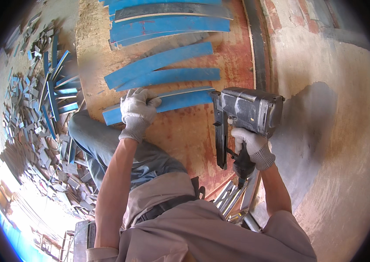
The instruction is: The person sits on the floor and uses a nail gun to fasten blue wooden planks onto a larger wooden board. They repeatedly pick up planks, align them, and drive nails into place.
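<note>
My left hand (139, 105), in a white knitted glove, grips a blue-faced wooden strip (181, 102) near its left end. A narrow piece with a pale edge (188, 92) runs along the strip's far side. My right hand (251, 145), also gloved, holds a black pneumatic nail gun (252, 109) by its handle. The gun's nose is at the strip's right end; whether it touches cannot be told. Its long magazine (220, 140) points back toward me. Just beyond the strip, two more blue strips (162, 64) lie partly overlapped.
A stained wooden work surface (178, 131) lies under the strips. Further blue boards (171, 28) are stacked at its far end. Wood offcuts (40, 131) cover the floor at left. A plastered wall (342, 131) rises at right. Packed nail strips (229, 196) lie beside my waist.
</note>
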